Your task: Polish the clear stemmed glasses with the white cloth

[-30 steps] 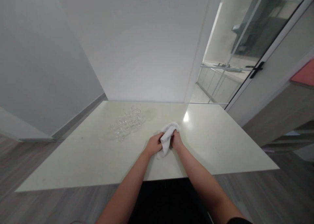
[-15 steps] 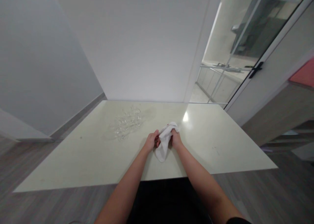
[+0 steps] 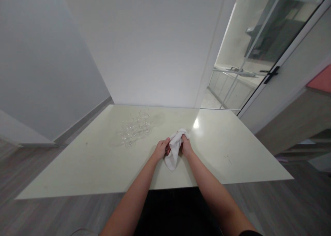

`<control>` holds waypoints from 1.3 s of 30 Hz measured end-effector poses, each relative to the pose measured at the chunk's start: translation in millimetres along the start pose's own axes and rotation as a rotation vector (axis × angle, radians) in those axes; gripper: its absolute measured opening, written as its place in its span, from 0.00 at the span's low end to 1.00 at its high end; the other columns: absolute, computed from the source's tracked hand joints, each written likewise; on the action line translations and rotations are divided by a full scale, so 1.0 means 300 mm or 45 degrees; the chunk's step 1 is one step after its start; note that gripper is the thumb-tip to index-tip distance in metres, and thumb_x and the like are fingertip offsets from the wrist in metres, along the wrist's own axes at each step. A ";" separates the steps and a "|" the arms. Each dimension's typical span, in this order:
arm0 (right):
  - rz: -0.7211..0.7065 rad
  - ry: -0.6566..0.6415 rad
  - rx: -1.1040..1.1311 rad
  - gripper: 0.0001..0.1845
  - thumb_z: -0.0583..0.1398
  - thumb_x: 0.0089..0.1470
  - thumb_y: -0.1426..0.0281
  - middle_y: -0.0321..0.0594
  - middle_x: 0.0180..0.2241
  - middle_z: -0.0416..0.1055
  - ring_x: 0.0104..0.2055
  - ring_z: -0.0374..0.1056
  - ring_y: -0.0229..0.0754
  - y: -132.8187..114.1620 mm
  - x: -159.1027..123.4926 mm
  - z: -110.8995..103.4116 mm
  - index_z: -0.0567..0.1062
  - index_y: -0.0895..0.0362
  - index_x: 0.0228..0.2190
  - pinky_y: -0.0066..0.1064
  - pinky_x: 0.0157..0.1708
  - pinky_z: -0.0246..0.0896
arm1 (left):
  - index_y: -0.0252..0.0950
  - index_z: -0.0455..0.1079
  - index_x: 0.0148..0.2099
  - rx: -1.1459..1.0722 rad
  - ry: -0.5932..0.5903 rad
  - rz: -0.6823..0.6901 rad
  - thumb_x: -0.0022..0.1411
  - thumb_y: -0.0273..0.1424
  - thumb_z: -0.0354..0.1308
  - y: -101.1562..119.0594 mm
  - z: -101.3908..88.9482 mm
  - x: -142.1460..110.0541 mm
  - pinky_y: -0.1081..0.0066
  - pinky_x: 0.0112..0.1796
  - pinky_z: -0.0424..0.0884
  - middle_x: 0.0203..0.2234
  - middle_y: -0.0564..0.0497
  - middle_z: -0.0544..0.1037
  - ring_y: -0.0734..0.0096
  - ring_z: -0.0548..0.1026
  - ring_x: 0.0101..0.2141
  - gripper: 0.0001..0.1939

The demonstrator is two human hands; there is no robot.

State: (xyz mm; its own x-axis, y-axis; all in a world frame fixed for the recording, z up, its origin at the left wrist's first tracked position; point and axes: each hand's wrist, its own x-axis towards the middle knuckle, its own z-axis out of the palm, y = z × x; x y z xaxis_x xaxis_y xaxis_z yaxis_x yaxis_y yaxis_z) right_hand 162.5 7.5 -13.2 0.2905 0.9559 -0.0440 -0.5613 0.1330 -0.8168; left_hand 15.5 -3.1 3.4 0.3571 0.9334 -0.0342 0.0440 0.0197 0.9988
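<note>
A white cloth (image 3: 176, 147) is bunched between my hands over the front middle of the table, one end hanging down toward me. My left hand (image 3: 162, 148) is closed at the cloth's left edge, its thumb against the fabric and its fingers curled under. From the other side my right hand (image 3: 186, 146) grips the cloth, with the thumb on top and the other fingers mostly hidden. Whether something clear is wrapped inside the folds, I cannot tell. Farther left lies a group of clear glassware (image 3: 136, 129), several pieces close together, their exact shapes hard to make out.
The pale glossy table (image 3: 85, 170) has its far edge near a white panel (image 3: 160, 57). A glass-paned door (image 3: 240, 63) with a black handle (image 3: 271, 74) is at the right, beside a wooden shelf unit (image 3: 297, 115). A grey wall stands at the left.
Both hands remain at the cloth with small finger movements; the cloth's upper folds have shifted slightly. The view has moved a little. The glassware has stayed in place.
</note>
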 end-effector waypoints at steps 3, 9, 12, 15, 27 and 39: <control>0.000 0.002 -0.018 0.14 0.65 0.48 0.59 0.32 0.31 0.77 0.35 0.71 0.39 0.001 -0.001 0.000 0.77 0.55 0.34 0.28 0.38 0.67 | 0.36 0.62 0.17 -0.001 -0.007 -0.005 0.58 0.62 0.47 0.003 0.000 -0.002 0.73 0.18 0.54 0.09 0.54 0.62 0.78 0.59 0.12 0.35; -0.002 0.017 -0.018 0.14 0.65 0.47 0.59 0.33 0.32 0.78 0.35 0.71 0.40 0.004 0.003 -0.005 0.77 0.55 0.33 0.29 0.38 0.67 | 0.36 0.62 0.19 0.033 -0.009 0.034 0.57 0.62 0.50 0.014 0.002 -0.009 0.73 0.19 0.55 0.11 0.55 0.64 0.77 0.61 0.14 0.34; 0.020 0.014 0.010 0.15 0.66 0.46 0.59 0.33 0.31 0.77 0.34 0.71 0.40 0.005 0.004 -0.004 0.78 0.55 0.33 0.29 0.37 0.67 | 0.37 0.61 0.20 0.037 -0.012 0.032 0.57 0.62 0.50 0.010 0.003 -0.007 0.73 0.19 0.56 0.11 0.55 0.64 0.77 0.61 0.14 0.33; 0.022 0.034 0.029 0.16 0.67 0.44 0.58 0.33 0.31 0.77 0.34 0.71 0.40 0.007 0.005 -0.004 0.78 0.55 0.33 0.29 0.37 0.67 | 0.37 0.61 0.20 0.000 -0.008 0.016 0.56 0.62 0.51 -0.001 0.004 -0.002 0.73 0.19 0.55 0.11 0.56 0.62 0.78 0.60 0.14 0.33; 0.003 0.045 0.023 0.16 0.67 0.43 0.58 0.34 0.31 0.78 0.34 0.71 0.40 0.022 0.020 -0.014 0.78 0.56 0.32 0.30 0.37 0.67 | 0.36 0.63 0.21 0.006 -0.022 0.036 0.57 0.61 0.51 -0.012 0.000 0.000 0.74 0.19 0.55 0.11 0.56 0.64 0.78 0.60 0.14 0.32; 0.010 0.035 0.013 0.16 0.67 0.44 0.57 0.34 0.31 0.78 0.34 0.72 0.41 0.020 0.016 -0.010 0.77 0.56 0.32 0.30 0.37 0.67 | 0.36 0.62 0.23 0.007 -0.033 0.070 0.58 0.60 0.52 -0.010 -0.002 0.000 0.74 0.19 0.55 0.12 0.57 0.63 0.78 0.60 0.15 0.31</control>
State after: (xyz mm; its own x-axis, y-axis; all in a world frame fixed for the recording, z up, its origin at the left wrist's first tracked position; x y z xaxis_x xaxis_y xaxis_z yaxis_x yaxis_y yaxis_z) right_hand 162.9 12.1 -20.0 0.3073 0.9493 -0.0666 -0.5717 0.1282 -0.8104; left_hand 14.8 -3.0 0.3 0.3835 0.9234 0.0194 0.0291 -0.0331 0.9990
